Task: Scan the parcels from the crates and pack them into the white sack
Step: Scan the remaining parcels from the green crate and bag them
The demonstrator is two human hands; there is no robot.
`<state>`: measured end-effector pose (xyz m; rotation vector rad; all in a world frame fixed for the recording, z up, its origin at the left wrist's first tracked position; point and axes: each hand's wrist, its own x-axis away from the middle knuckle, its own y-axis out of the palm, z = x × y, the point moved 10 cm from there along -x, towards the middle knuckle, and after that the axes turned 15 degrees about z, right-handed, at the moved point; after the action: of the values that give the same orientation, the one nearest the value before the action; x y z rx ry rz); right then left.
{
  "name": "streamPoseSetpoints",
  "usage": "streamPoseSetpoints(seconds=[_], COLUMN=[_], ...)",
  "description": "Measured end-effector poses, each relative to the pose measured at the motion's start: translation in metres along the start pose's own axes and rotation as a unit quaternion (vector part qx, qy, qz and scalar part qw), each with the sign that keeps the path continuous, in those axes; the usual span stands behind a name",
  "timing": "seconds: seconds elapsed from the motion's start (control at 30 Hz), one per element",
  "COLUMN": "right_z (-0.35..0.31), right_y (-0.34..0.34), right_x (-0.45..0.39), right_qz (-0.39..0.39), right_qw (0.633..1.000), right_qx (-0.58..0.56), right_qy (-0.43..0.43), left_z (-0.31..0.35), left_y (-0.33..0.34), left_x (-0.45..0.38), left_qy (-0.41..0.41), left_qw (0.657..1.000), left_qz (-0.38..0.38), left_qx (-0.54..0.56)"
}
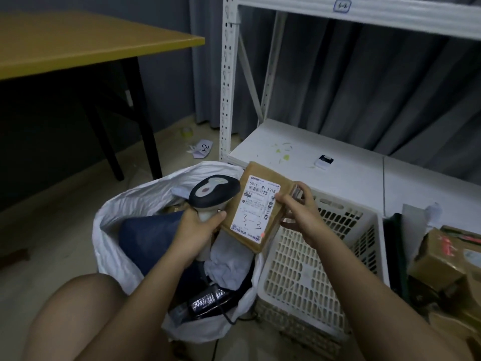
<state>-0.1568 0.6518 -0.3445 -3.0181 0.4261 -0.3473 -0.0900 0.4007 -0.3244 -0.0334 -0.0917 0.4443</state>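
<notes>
So the brown padded parcel (256, 209) was up in the air over the far rim of the white sack (114, 212), label facing up with "3-3" scrawled on it in marker. The right hand (299, 212) was pinching it by its right edge, thumb on the label side and fingers curled round the back. The left hand (197, 227) had its fingers wrapped round the handle of a barcode scanner (213, 192), whose head sat just beside the parcel's left edge. The sack was already pretty stuffed: a dark blue bag (148, 235), a pale grey soft parcel (229, 259) and a black wrapped parcel (208, 299) down near the front. Right next to the sack was a white slotted crate (320, 259), looked bare inside as far as I could see. Further right, a pile of cardboard boxes (447, 259). Behind all that, a white metal shelf (307, 157) with a small black-and-white gadget (323, 161) on it, and a yellow-topped table (78, 48) off to the left.
</notes>
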Motion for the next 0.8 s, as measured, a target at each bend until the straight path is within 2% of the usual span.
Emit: streamPoseSetpoints(seconds=[0.13,0.8], right_z=[-0.010,-0.025], right_y=[-0.001,0.001], right_x=[-0.004,0.015], right_qz=[0.028,0.010], right_qw=[0.999,0.999], right_qx=[-0.014,-0.005], right_qy=[-0.018,-0.046], left_z=[0.009,0.023], left_y=[-0.001,0.012], left_x=[0.013,0.043], left_qy=[0.028,0.052], left_qw=[0.999,0.997], left_qz=[-0.026,-0.031], left_qx=[-0.013,-0.040])
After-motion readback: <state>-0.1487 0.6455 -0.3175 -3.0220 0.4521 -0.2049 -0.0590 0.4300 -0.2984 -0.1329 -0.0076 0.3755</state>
